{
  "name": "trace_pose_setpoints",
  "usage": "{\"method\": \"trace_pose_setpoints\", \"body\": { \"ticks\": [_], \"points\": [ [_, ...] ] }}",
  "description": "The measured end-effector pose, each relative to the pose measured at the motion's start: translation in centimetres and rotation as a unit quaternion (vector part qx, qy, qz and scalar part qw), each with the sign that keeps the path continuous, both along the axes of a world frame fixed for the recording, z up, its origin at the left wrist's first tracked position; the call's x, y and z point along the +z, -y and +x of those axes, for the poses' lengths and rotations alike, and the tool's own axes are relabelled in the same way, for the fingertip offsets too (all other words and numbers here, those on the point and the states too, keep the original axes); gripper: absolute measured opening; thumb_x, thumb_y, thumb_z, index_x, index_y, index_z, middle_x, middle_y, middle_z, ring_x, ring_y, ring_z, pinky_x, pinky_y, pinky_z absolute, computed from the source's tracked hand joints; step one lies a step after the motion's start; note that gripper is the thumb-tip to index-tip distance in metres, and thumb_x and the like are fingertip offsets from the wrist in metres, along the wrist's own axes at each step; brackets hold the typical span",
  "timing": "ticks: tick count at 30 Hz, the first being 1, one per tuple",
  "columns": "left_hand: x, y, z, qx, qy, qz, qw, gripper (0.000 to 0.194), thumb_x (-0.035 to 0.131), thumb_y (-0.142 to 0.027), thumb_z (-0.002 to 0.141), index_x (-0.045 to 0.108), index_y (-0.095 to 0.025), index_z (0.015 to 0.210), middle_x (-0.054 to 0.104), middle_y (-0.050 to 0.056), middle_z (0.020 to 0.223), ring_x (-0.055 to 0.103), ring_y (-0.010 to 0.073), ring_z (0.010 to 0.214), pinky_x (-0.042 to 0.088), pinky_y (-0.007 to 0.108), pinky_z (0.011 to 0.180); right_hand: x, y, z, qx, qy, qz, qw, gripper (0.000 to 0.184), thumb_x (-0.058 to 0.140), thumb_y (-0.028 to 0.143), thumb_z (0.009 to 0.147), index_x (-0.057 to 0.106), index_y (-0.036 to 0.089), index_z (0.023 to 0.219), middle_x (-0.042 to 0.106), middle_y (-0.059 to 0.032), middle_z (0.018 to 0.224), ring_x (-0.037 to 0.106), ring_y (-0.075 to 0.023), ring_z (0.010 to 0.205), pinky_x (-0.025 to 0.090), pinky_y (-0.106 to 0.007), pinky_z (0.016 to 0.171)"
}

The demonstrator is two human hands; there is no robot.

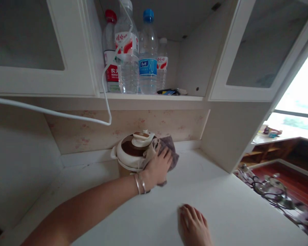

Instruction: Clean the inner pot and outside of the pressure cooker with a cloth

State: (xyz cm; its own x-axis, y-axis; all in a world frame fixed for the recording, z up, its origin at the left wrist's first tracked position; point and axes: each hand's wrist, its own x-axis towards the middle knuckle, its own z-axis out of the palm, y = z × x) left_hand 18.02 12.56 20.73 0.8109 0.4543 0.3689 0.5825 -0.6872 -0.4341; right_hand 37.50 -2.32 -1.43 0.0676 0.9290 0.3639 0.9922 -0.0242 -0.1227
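Observation:
My left hand (157, 167), with bracelets at the wrist, is closed on a grey-brown cloth (170, 143). It presses the cloth against the right side of an electric pressure cooker (129, 160). The cooker is white and beige with a brown lid, and stands at the back of a white countertop (149, 212). My hand and the cloth hide part of its right side. Lower down, my right hand (195, 223) rests on the countertop, fingers side by side and nothing held.
Above, an open cabinet shelf (154, 97) holds several plastic bottles (148, 58) and small flat items. A white cable (74, 117) hangs in front of it. Glass-fronted cabinet doors (259, 48) flank the shelf. At right, a wrought-metal railing (274, 193) appears blurred.

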Motion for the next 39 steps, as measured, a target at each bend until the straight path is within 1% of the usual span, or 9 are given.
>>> {"method": "trace_pose_setpoints", "body": {
  "ticks": [3,5,12,16,20,24,26,31,39],
  "points": [
    [5.9,-3.2,1.0,0.068,0.099,-0.058,0.991,0.061,0.062,-0.044,0.084,0.059,-0.013,0.136,0.054,0.02,0.146,0.044,0.0393,0.135,0.026,0.065,0.112,0.3,0.1,-0.3,-0.015,-0.009,0.007,1.0,0.031,0.045,0.032,0.095,0.068,0.032,0.115,0.069,-0.002,0.125,0.061,-0.0237,0.116,0.042,-0.039,0.102],
    [7.2,-4.5,0.7,0.077,0.117,-0.085,0.987,0.057,0.061,-0.051,0.084,0.065,-0.014,0.127,0.063,0.019,0.134,0.051,0.0358,0.128,0.026,0.06,0.113,0.4,0.1,-0.5,-0.019,-0.014,0.007,1.0,0.03,0.045,0.031,0.096,0.068,0.031,0.115,0.069,-0.0023,0.126,0.06,-0.0235,0.117,0.041,-0.04,0.104],
    [1.6,0.1,-1.0,-0.064,0.003,-0.051,0.997,0.043,0.072,-0.034,0.074,0.066,-0.016,0.114,0.068,0.014,0.121,0.054,0.032,0.118,0.028,0.055,0.112,0.6,0.2,-0.6,-0.007,-0.02,0.01,1.0,0.03,0.047,0.031,0.095,0.069,0.033,0.115,0.069,-0.0011,0.126,0.061,-0.0236,0.116,0.042,-0.041,0.103],
    [-0.5,3.4,-2.1,-0.129,-0.067,-0.046,0.988,0.028,0.059,-0.011,0.085,0.065,-0.019,0.111,0.07,0.007,0.107,0.06,0.0219,0.106,0.044,0.038,0.099,0.2,0.2,-0.4,-0.007,-0.015,0.012,1.0,0.031,0.048,0.028,0.093,0.069,0.033,0.115,0.069,-0.0018,0.126,0.061,-0.0237,0.115,0.042,-0.041,0.103],
    [4.3,1.6,-3.0,-0.136,0.009,-0.033,0.99,0.037,0.049,-0.008,0.09,0.063,-0.022,0.121,0.067,0.007,0.124,0.057,0.0225,0.118,0.042,0.04,0.105,-0.3,0.0,-0.2,-0.006,-0.003,0.009,1.0,0.034,0.049,0.025,0.091,0.069,0.033,0.118,0.069,-0.0007,0.127,0.061,-0.0242,0.117,0.041,-0.044,0.104],
    [11.5,-5.0,-4.0,-0.038,0.178,-0.049,0.982,0.046,0.047,-0.009,0.087,0.063,-0.017,0.13,0.063,0.009,0.135,0.057,0.0259,0.124,0.037,0.04,0.111,-0.8,-0.2,-0.1,-0.02,0.0,0.017,1.0,0.032,0.05,0.028,0.091,0.069,0.034,0.116,0.07,-0.0004,0.126,0.061,-0.0242,0.117,0.042,-0.044,0.104],
    [13.2,-8.7,-4.8,0.018,0.249,-0.119,0.961,0.05,0.052,-0.013,0.083,0.063,-0.02,0.132,0.065,0.007,0.135,0.06,0.0265,0.121,0.04,0.037,0.108,-1.2,-0.3,0.1,-0.021,0.003,0.025,0.999,0.031,0.051,0.027,0.091,0.07,0.034,0.115,0.07,0.0005,0.126,0.062,-0.0239,0.117,0.043,-0.043,0.104],
    [11.6,-14.6,-6.2,0.048,0.293,-0.327,0.897,0.037,0.063,-0.026,0.076,0.074,-0.02,0.111,0.075,0.005,0.111,0.069,0.0239,0.099,0.051,0.029,0.09,-2.1,-0.7,0.9,-0.013,0.004,0.023,1.0,0.03,0.052,0.029,0.091,0.07,0.037,0.114,0.071,0.003,0.124,0.064,-0.0231,0.116,0.047,-0.04,0.099],
    [9.1,-16.5,-11.0,0.087,0.417,-0.29,0.857,0.043,0.055,-0.016,0.075,0.069,-0.015,0.115,0.073,0.011,0.117,0.068,0.0268,0.108,0.05,0.039,0.099,-1.7,-0.5,0.7,-0.02,-0.001,0.023,1.0,0.03,0.05,0.035,0.094,0.07,0.036,0.116,0.07,0.0024,0.126,0.063,-0.0233,0.117,0.045,-0.04,0.102]
  ]
}}
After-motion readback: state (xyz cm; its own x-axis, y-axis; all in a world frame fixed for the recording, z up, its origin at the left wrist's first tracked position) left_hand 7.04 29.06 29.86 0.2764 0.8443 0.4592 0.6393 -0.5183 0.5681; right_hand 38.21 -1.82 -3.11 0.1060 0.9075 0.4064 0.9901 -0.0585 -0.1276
